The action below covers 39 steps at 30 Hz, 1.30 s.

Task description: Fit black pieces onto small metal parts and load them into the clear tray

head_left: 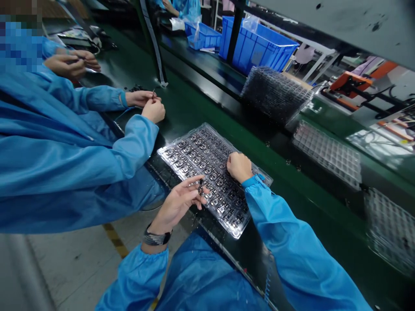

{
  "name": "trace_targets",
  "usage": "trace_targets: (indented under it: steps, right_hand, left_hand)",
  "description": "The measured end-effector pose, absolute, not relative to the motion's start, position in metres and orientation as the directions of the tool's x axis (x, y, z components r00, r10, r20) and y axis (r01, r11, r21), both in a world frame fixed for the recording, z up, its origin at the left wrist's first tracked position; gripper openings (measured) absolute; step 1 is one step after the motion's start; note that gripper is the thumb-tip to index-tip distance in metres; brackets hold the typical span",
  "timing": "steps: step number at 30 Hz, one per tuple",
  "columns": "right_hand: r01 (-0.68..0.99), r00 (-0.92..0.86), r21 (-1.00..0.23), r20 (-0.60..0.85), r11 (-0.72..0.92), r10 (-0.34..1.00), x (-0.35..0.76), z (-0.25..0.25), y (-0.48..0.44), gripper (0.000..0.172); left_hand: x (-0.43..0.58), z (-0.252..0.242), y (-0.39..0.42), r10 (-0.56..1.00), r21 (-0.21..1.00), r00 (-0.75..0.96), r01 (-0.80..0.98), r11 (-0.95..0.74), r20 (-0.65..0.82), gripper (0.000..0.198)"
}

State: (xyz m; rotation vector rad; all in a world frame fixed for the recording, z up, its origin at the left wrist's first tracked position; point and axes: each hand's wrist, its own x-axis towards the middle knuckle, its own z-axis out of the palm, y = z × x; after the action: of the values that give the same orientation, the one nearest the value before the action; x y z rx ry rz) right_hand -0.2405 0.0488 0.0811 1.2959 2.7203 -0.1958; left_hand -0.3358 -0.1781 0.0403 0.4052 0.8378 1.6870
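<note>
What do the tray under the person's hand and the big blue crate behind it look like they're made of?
The tray under the right hand looks like thin, clear formed plastic: it is see-through, with glossy glare along its moulded pockets. The blue crate looks like rigid moulded plastic, with an opaque, even colour and a satin sheen, though the exact plastic can't be told.

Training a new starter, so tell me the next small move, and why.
Probably lower the small part in the left hand into the tray: that hand pinches it just over the tray's edge, while the right hand rests on the tray, likely steadying it. Whether a spot there is free, I cannot tell.
</note>
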Motion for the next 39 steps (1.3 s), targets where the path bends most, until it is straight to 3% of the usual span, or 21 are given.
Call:
trace_targets:
  steps: [3, 6, 8, 10, 13, 16, 19, 23, 27, 33, 39]
  right_hand:
    - [0.789, -0.612, -0.201, -0.173, 0.581, 0.772, -0.236, 0.082, 0.058, 0.017]
    - [0.687, -0.657, -0.574, -0.229, 0.446, 0.718, -0.222, 0.095, 0.067, 0.010]
    - [0.511, -0.734, -0.825, -0.272, 0.242, 0.622, -0.202, 0.111, 0.068, 0.012]
    - [0.332, -0.798, -0.943, -0.282, -0.002, 0.532, -0.175, 0.126, 0.064, 0.020]
    - [0.137, -0.811, -0.956, -0.259, -0.261, 0.524, -0.127, 0.136, 0.050, 0.028]
    - [-0.057, -0.729, -0.925, -0.218, -0.375, 0.649, -0.077, 0.127, 0.036, 0.036]
    - [-0.224, -0.585, -0.904, -0.174, -0.365, 0.792, -0.031, 0.110, 0.026, 0.041]
    - [-0.304, -0.418, -0.911, -0.137, -0.280, 0.898, 0.020, 0.094, 0.013, 0.038]
    - [-0.321, -0.300, -0.907, -0.176, -0.273, 0.938, 0.058, 0.083, 0.005, 0.032]
    - [-0.407, -0.117, -0.855, -0.301, -0.322, 0.946, 0.094, 0.053, -0.001, 0.021]
    - [-0.523, -0.136, -0.784, -0.312, -0.335, 0.940, 0.113, 0.041, -0.002, 0.022]
  left_hand:
    - [-0.336, 0.041, -0.178, 0.944, 0.713, -0.293, -0.694, -0.101, -0.152, 0.046]
    - [-0.332, 0.046, -0.179, 0.947, 0.716, -0.288, -0.690, -0.101, -0.144, 0.047]
    - [-0.325, 0.051, -0.178, 0.954, 0.712, -0.264, -0.697, -0.087, -0.142, 0.047]
    - [-0.314, 0.058, -0.175, 0.966, 0.699, -0.216, -0.713, -0.056, -0.144, 0.047]
    - [-0.288, 0.067, -0.167, 0.984, 0.676, -0.099, -0.737, 0.027, -0.147, 0.046]
    - [-0.259, 0.073, -0.159, 0.989, 0.659, 0.055, -0.740, 0.135, -0.140, 0.041]
    - [-0.229, 0.076, -0.150, 0.972, 0.658, 0.190, -0.715, 0.235, -0.141, 0.039]
    - [-0.192, 0.075, -0.141, 0.939, 0.672, 0.309, -0.664, 0.328, -0.154, 0.040]
    - [-0.157, 0.067, -0.129, 0.917, 0.668, 0.355, -0.639, 0.380, -0.181, 0.041]
    - [-0.111, 0.037, -0.099, 0.913, 0.642, 0.295, -0.650, 0.408, -0.281, 0.045]
    - [-0.083, 0.029, -0.068, 0.903, 0.618, 0.282, -0.659, 0.429, -0.326, 0.042]
